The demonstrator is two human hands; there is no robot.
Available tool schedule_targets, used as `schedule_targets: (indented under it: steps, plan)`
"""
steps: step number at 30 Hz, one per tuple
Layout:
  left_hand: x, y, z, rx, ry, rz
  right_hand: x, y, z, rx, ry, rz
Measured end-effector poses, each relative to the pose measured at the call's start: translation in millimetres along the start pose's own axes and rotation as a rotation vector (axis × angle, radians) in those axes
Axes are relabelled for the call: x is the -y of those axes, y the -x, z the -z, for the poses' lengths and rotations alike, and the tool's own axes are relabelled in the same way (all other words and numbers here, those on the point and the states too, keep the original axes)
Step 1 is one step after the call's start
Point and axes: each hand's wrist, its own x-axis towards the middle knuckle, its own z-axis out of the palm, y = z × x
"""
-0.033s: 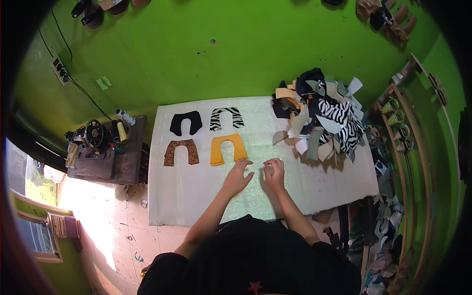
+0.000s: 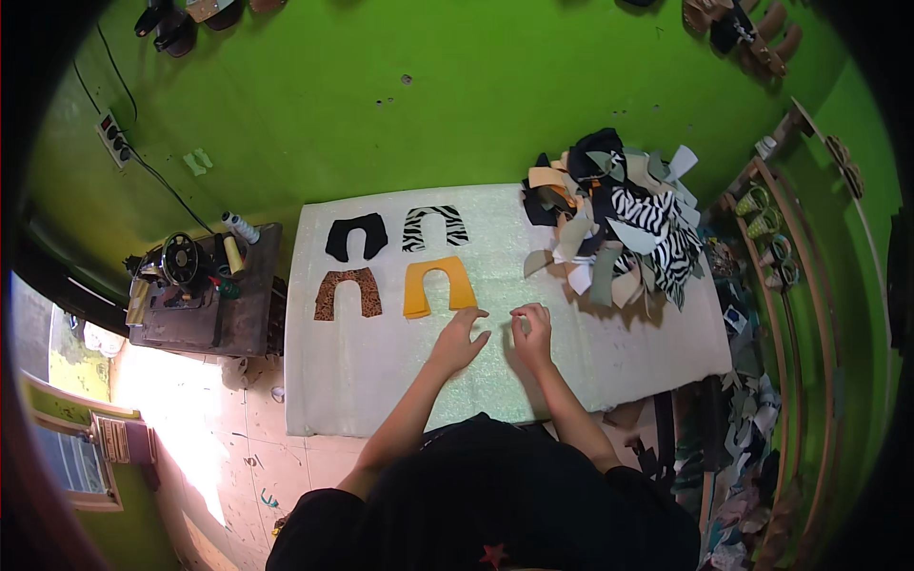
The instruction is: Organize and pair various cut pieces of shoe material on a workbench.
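The left hand (image 2: pixel 457 343) is staying a little wide, its thumb parting from its fingers around a bare gap, while the right hand (image 2: pixel 534 340) is curling loosely, its thumb and forefinger leaving only a narrow gap. Both are sitting over the middle of a white-covered table (image 2: pixel 381 385), facing each other and well apart from the cloth-like cutouts; only the left is coming right up to the yellow arch-shaped piece (image 2: pixel 463 284), its fingers overlapping the lower right leg in view, and whether they are touching it I cannot tell. At the far left, a power strip (image 2: pixel 113 138) is hanging on the green wall (image 2: pixel 476 114), and below it a sewing machine (image 2: pixel 181 257) is standing on a dark stand (image 2: pixel 249 328), with a yellow cone of thread (image 2: pixel 233 253) and a white one beside it. On the table's left half, the leopard-print piece (image 2: pixel 329 297) is lying nearer the person, the black piece (image 2: pixel 360 225) just beyond it; next, the zebra-striped piece (image 2: pixel 415 238) is lying beyond the yellow one. Farther right, a jumbled heap of scraps (image 2: pixel 633 238) is filling the far corner, mixing black, tan, grey and striped bits. Past the table, patterned shoes (image 2: pixel 764 225) are resting on a wooden rack.
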Motion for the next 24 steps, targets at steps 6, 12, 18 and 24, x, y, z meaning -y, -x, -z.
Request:
schedule_targets:
  steps: [6, 12, 18, 24]
  plan:
    - [-10, -16, -30, 0.397, -0.178, 0.182, -2, -16, 63, -0.075, -0.103, 0.024]
    - [-50, -45, -66, 0.529, -0.141, 0.236, -22, -54, 138, -0.307, -0.164, 0.066]
    - [-94, -81, -94, 0.183, 0.017, -0.13, -66, -97, 193, -0.376, -0.147, 0.037]
    - [-132, -108, -117, 0.094, 0.1, -0.153, -98, -148, 221, -0.298, -0.186, -0.08]
